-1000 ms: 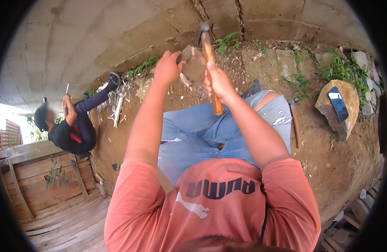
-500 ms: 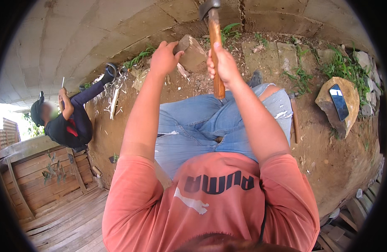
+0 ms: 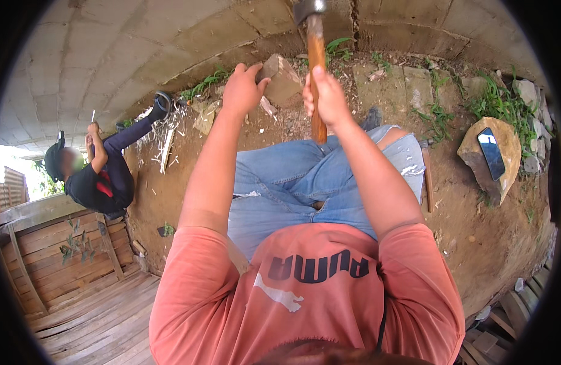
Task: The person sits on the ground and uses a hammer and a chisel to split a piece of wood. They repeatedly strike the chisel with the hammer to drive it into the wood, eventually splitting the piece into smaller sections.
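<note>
My right hand (image 3: 330, 100) is wrapped round the wooden handle of a hammer (image 3: 316, 55), held upright in front of me with its metal head raised at the top of the view. To its left, my left hand (image 3: 243, 91) is at the left side of a brown angular stone (image 3: 282, 80) on the ground. Its thumb and forefinger are on the stone's edge, one on either side of the corner; the other fingertips are partly hidden. A pale splinter-like piece (image 3: 269, 106) lies against the stone's near side.
A second wooden-handled tool (image 3: 428, 179) lies beside my right leg. Farther right, a phone (image 3: 491, 152) rests on a flat-topped rock (image 3: 475, 146). At the left sits another person (image 3: 95, 173) among pale wood shavings (image 3: 167, 137). A block wall (image 3: 171, 42) runs along the far side.
The hammer and my right hand have shifted slightly down and right in view, as has most of the scene. My left hand stays at the stone.
</note>
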The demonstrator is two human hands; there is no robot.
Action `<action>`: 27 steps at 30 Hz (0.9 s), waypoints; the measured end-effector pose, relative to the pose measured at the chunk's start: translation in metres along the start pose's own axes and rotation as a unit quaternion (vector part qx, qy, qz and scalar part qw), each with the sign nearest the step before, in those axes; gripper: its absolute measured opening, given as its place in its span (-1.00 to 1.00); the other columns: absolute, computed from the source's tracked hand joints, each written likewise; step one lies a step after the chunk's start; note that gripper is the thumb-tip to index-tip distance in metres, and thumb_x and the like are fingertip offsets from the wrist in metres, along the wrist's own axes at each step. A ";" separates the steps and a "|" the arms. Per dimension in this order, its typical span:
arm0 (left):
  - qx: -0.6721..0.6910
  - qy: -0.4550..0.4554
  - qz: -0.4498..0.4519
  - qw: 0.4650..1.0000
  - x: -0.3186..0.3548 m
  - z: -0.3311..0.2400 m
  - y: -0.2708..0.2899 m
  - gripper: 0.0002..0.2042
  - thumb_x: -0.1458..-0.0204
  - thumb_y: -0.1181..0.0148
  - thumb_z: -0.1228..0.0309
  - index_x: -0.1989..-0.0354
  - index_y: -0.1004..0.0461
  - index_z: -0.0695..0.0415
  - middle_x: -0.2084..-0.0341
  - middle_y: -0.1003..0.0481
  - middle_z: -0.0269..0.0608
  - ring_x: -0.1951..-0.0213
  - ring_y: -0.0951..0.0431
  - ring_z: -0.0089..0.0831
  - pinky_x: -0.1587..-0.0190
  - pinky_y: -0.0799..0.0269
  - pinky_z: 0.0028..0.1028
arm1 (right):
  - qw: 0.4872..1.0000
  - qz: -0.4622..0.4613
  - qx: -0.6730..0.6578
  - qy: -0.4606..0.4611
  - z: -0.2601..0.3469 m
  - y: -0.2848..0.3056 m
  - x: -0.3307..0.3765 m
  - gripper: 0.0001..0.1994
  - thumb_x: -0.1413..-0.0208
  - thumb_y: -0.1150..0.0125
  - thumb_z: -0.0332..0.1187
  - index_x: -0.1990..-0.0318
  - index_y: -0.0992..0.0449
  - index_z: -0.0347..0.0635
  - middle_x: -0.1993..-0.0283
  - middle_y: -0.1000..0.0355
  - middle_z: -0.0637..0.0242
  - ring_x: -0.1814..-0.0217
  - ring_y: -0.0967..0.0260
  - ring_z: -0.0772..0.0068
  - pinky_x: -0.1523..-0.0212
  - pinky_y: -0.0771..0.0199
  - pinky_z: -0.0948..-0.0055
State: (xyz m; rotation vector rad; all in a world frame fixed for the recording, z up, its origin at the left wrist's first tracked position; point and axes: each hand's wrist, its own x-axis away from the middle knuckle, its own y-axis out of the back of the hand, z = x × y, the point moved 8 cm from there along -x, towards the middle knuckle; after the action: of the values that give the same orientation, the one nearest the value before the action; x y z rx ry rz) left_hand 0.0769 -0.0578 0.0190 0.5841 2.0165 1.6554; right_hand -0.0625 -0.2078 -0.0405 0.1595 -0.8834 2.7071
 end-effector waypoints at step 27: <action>-0.007 -0.011 -0.007 1.000 0.003 0.004 -0.001 -0.51 -0.20 -0.40 0.14 -0.27 -0.57 0.03 -0.01 -0.52 0.08 -0.03 -0.61 0.12 -0.06 -0.57 -0.06 | 0.978 -0.009 0.160 -0.135 -0.051 0.014 -0.004 -0.48 -0.53 0.09 0.22 0.29 -0.35 -0.05 0.59 -0.23 0.49 0.67 -0.18 0.56 0.65 -0.27 0.43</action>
State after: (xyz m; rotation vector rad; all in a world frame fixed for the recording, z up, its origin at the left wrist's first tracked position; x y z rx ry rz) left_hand 0.0768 -0.0535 0.0175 0.5785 1.9884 1.6461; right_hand -0.0637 -0.1894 -0.0899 0.6125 -0.4989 2.8354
